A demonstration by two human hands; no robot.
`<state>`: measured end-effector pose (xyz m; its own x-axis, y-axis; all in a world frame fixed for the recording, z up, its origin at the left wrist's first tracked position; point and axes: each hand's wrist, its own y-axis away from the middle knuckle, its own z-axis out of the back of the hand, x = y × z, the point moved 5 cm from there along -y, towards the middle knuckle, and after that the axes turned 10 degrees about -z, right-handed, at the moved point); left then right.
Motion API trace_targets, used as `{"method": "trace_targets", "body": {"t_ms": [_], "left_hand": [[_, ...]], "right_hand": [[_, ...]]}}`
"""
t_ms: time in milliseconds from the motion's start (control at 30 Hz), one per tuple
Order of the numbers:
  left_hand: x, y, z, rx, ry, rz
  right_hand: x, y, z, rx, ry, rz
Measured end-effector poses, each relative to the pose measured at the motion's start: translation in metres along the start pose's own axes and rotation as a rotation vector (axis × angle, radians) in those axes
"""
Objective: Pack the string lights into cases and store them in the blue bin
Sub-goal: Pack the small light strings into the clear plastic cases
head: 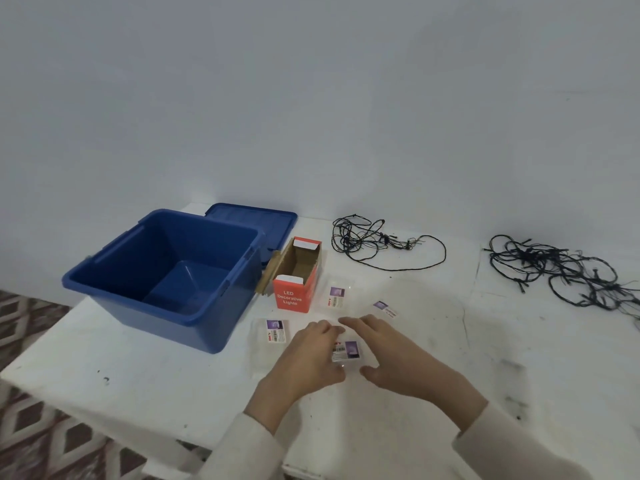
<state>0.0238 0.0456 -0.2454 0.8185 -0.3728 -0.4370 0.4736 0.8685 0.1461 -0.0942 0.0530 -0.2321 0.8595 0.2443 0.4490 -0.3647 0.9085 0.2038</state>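
Several clear plastic cases with purple labels lie flat on the white table: one (276, 330) near the bin, one (337, 296) beside the red box, one (385, 309) further right. A fourth case (347, 350) lies between my hands. My left hand (311, 355) rests on its left edge and my right hand (391, 355) hovers at its right edge, fingers spread. The open blue bin (114, 271) stands empty at the left. Two tangles of black string lights lie at the back: one (377, 242) in the middle, one (568, 271) at the right.
An open red cardboard box (292, 299) marked "LED Decorative Lights" stands beside the bin. The blue lid (256, 220) lies behind it against the wall. The table's left edge drops to a patterned floor (31, 341).
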Motion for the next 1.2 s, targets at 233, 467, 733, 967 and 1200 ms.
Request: {"method": "trace_targets", "body": {"t_ms": [233,467,733,967,1200], "left_hand": [[0.006,-0.001,-0.001,0.047,-0.037,-0.009],[-0.035,-0.007,0.015,-0.142,0.114,-0.151],[-0.13,-0.027,-0.046,-0.045,0.293,-0.341],[-0.162,-0.033,-0.073,-0.031,0.302,-0.254],[-0.176,-0.024,-0.087,-0.044,0.388,-0.149]], "right_hand": [[-0.016,0.011,0.012,-0.041,-0.096,-0.061],[-0.06,0.041,0.043,-0.16,-0.133,-0.205],[-0.119,0.092,0.058,-0.154,0.115,-0.391],[-0.144,0.104,0.045,0.095,0.484,-0.398],[-0.151,0.106,0.044,0.012,0.461,-0.256]]}}
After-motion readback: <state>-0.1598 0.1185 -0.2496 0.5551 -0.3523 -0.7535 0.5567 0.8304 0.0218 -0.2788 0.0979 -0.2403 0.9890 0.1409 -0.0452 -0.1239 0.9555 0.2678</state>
